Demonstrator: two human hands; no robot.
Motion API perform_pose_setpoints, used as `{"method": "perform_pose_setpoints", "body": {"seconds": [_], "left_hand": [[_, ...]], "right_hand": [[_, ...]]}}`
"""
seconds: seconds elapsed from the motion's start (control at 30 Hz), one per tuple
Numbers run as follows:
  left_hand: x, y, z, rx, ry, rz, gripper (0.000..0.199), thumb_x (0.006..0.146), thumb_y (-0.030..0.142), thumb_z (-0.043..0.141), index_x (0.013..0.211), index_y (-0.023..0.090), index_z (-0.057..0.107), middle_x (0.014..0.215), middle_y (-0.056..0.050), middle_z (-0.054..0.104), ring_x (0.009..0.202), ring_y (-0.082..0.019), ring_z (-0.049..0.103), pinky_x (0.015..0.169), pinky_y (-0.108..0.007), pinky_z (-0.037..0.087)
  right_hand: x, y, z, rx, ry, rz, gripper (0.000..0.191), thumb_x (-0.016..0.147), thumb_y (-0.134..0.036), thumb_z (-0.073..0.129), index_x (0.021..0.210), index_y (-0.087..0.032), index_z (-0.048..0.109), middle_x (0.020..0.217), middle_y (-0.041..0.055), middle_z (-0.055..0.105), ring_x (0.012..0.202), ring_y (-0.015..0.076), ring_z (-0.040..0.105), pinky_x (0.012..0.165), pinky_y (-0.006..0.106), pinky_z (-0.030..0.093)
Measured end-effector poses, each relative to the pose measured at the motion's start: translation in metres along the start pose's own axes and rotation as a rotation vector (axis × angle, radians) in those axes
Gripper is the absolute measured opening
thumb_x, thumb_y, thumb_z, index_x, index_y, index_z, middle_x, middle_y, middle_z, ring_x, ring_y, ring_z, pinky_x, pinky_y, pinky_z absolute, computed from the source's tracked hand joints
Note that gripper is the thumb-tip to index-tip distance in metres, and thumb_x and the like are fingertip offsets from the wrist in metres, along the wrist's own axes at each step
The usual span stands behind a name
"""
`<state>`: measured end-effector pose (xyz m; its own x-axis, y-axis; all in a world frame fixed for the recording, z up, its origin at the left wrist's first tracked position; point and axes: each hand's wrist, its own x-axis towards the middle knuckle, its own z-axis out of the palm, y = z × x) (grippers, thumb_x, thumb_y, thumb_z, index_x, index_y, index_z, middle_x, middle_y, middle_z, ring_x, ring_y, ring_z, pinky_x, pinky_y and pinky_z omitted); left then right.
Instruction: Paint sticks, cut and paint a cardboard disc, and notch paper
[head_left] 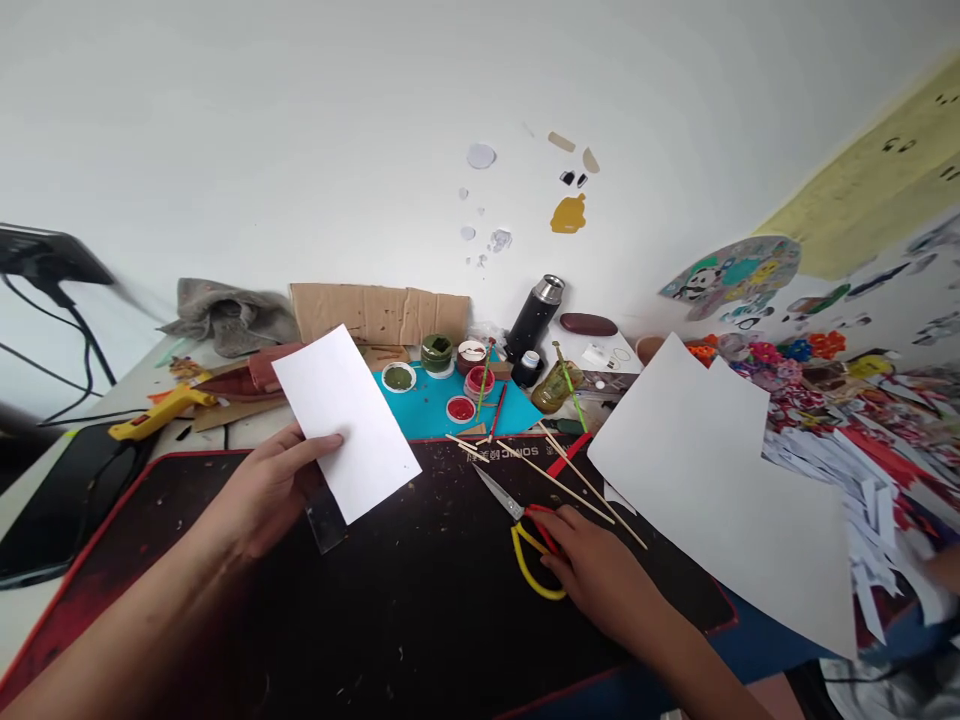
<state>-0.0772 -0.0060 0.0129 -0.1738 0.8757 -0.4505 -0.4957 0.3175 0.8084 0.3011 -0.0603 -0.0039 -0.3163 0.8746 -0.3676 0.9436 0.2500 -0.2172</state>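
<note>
A white rectangular sheet of paper (352, 420) is pinched in my left hand (285, 475), thumb on top, tilted above the black mat (420, 600). Below it a dark, clear-edged piece (327, 525) shows partly behind the paper. My right hand (585, 560) has its fingers on the red and yellow handles of the scissors (517, 515), whose blades look closed and point up and left. Thin wooden sticks (562, 482) lie on the mat just beyond the scissors.
Paint jars (436, 352) and brushes stand on a blue sheet (517, 410) at the back. A black flask (534, 318) leans by the wall. Large white paper (712, 480) lies at right, a yellow glue gun (161, 412) at left. Another person's hand (946, 568) shows far right.
</note>
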Motion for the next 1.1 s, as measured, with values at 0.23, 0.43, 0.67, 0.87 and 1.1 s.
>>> {"method": "perform_pose_setpoints", "body": {"seconds": [0.23, 0.43, 0.67, 0.87, 1.1], "left_hand": [[0.006, 0.004, 0.003, 0.029, 0.006, 0.011, 0.051, 0.057, 0.023, 0.105, 0.102, 0.017, 0.083, 0.108, -0.010, 0.089, 0.087, -0.028, 0.083, 0.072, -0.032, 0.072], [0.015, 0.010, 0.007, 0.045, -0.073, 0.155, 0.047, 0.064, 0.027, 0.102, 0.106, 0.021, 0.084, 0.107, -0.009, 0.088, 0.087, -0.028, 0.082, 0.070, -0.032, 0.069], [0.021, 0.029, 0.022, 0.072, -0.055, 0.371, 0.050, 0.063, 0.035, 0.100, 0.107, 0.022, 0.083, 0.108, -0.009, 0.086, 0.095, -0.030, 0.078, 0.069, -0.032, 0.062], [0.030, 0.032, 0.033, 0.032, -0.091, 0.420, 0.052, 0.065, 0.037, 0.099, 0.112, 0.022, 0.083, 0.114, -0.009, 0.085, 0.102, -0.032, 0.076, 0.075, -0.034, 0.061], [0.037, 0.024, 0.042, -0.015, -0.083, 0.373, 0.047, 0.064, 0.035, 0.099, 0.106, 0.020, 0.084, 0.113, -0.010, 0.085, 0.096, -0.029, 0.075, 0.074, -0.034, 0.060]], "right_hand": [[0.000, -0.011, 0.001, 0.002, -0.059, 0.032, 0.060, 0.102, -0.015, 0.060, 0.161, -0.021, 0.060, 0.135, 0.0167, 0.072, 0.105, 0.0333, 0.080, 0.090, 0.040, 0.058], [0.002, -0.021, 0.008, 0.449, 0.016, 0.049, 0.059, 0.087, -0.016, 0.069, 0.146, -0.022, 0.071, 0.110, 0.0079, 0.074, 0.085, 0.0226, 0.072, 0.080, 0.033, 0.054], [0.011, -0.033, 0.022, 1.243, -0.165, 0.146, 0.073, 0.081, -0.054, 0.090, 0.144, -0.024, 0.068, 0.098, 0.0018, 0.069, 0.063, 0.0113, 0.053, 0.054, 0.022, 0.041], [0.017, -0.048, 0.043, 1.597, -0.309, 0.196, 0.083, 0.073, -0.058, 0.100, 0.139, -0.021, 0.065, 0.081, -0.0033, 0.067, 0.044, 0.0014, 0.032, 0.039, 0.016, 0.016], [0.021, -0.048, 0.052, 1.694, -0.208, 0.097, 0.069, 0.087, -0.071, 0.087, 0.121, -0.014, 0.068, 0.060, -0.0067, 0.056, 0.041, 0.0040, 0.033, 0.037, 0.016, 0.019]]}}
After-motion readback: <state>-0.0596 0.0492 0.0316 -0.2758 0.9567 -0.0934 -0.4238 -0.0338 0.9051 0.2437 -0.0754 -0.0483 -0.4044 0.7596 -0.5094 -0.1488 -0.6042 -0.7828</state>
